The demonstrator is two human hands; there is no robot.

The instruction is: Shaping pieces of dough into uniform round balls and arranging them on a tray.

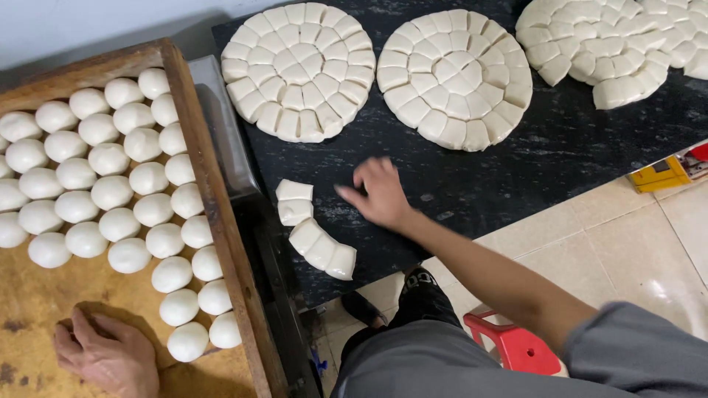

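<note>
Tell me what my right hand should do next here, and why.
Probably slide the right hand left to pick up the nearest cut dough piece. It hovers empty over the dark counter beside them, while the left hand rests on the wooden tray.

My right hand (380, 193) is motion-blurred. The frame edges crop the third dough disc (612, 44) and the wooden tray (214, 199).

Dough balls (110, 191) sit in rows in the wooden tray (214, 199) at left; cut dough rounds (450, 77) lie on the counter (560, 147) at right (loose pieces (313, 236) nearer the tray).
</note>
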